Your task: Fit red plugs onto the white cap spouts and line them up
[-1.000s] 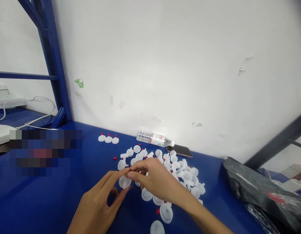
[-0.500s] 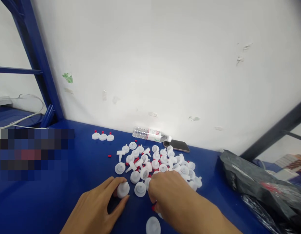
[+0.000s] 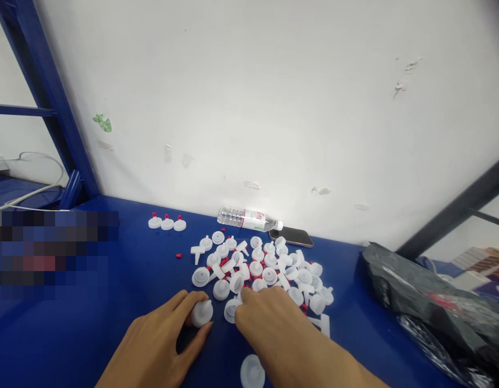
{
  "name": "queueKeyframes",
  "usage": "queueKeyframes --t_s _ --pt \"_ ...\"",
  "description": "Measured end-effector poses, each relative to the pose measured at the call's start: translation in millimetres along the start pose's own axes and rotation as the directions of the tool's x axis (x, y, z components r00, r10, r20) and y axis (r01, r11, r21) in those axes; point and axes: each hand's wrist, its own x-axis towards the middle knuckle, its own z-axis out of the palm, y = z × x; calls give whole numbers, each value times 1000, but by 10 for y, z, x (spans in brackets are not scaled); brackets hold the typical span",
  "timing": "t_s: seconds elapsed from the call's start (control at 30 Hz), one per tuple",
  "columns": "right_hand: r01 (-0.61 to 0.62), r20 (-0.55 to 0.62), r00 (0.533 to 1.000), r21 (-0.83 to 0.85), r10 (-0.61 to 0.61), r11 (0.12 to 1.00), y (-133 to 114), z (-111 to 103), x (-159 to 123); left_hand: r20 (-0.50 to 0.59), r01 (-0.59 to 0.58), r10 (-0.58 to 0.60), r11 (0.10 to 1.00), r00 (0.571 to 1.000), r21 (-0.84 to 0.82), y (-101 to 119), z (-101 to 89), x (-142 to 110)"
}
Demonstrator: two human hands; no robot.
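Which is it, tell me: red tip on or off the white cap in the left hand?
Off: the white cap in the left hand shows a bare white spout, unlike the three red-tipped caps in a row.

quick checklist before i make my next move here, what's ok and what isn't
1. White cap held by the left hand: ok, between thumb and index finger.
2. Red tip on its spout: not ok, none shows.
3. Right hand gripping a piece: cannot tell, its grip is hidden.
4. Three red-tipped caps upright: ok, side by side.
5. Loose red piece in among the white parts: not ok, lies apart to their left.
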Motion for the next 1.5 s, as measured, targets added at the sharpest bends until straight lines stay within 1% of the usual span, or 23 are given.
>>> queueKeyframes --t_s 0.1,0.2,0.3,0.4,0.53,0.63,0.77,0.87,0.97,1.1,1.2,1.3,1.4,1.5 --pt "0 15 1000 26 -1 1000 9 15 3 5 -7 7 1000 1000 3 2 -11 -8" --pt "2 24 1000 16 -2 1000 35 -4 24 3 -15 15 1000 1000 6 2 -19 -12" --pt "-36 -25 999 15 36 999 70 -26 52 15 -16 16 1000 1000 15 -10 -4 -3" --pt "-70 -99 992 59 75 996 89 -6 86 17 -30 29 999 999 19 -34 27 -4" --pt "-35 -182 982 99 52 995 74 69 130 29 -77 76 997 997 22 -54 52 -26" --pt "-15 -200 979 114 38 993 52 88 139 34 -117 115 992 993 41 -43 53 -27" --pt "-31 -208 976 141 61 990 51 76 135 31 -125 124 991 992 56 -17 55 -8" --pt "-18 -249 967 162 59 987 87 86 141 24 -129 128 991 991 45 -9 56 -6" --pt "19 -280 959 175 31 984 131 97 150 -9 -155 156 987 988 42 -15 53 -16" --pt "41 -296 955 202 21 979 154 84 160 -55 -210 212 977 976 46 -28 47 -35" --pt "51 -309 951 231 24 972 154 83 170 -55 -184 185 982 981 34 -20 46 -44" --pt "74 -336 941 284 27 956 147 96 189 -4 -132 132 991 991 8 -2 47 -44" --pt "98 -322 946 348 21 932 113 124 220 38 -77 77 997 996 -6 6 36 -35" --pt "94 -319 948 315 13 944 52 181 254 58 -37 37 999 998 2 9 6 -24"
